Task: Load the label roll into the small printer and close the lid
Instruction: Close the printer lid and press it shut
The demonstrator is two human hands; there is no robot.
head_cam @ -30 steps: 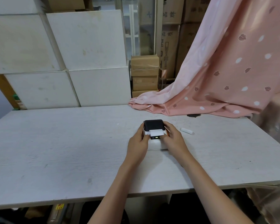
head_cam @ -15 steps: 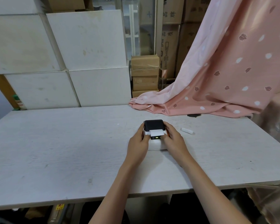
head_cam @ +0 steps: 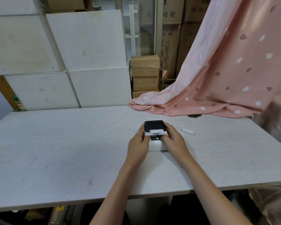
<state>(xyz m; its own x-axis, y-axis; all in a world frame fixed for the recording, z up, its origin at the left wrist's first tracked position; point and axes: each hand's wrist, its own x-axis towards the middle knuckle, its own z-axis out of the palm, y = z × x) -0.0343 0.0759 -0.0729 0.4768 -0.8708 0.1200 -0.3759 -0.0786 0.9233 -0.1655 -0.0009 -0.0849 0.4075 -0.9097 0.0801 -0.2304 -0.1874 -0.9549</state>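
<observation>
A small printer point(head_cam: 155, 144) with a white body and a black lid point(head_cam: 154, 125) stands on the white table point(head_cam: 71, 143) right of the middle. The lid lies down on the body. A white label strip point(head_cam: 155, 131) sticks out of the slot in front of the lid, and a green light glows on the front panel. My left hand point(head_cam: 139, 143) grips the printer's left side and my right hand point(head_cam: 174, 140) grips its right side, thumbs on the front. The label roll itself is hidden inside.
A small white cylinder point(head_cam: 187, 131) lies on the table right of the printer. A pink spotted cloth point(head_cam: 217, 88) drapes over the table's far right corner. White boxes point(head_cam: 88, 54) and brown cartons point(head_cam: 144, 73) are stacked behind the table.
</observation>
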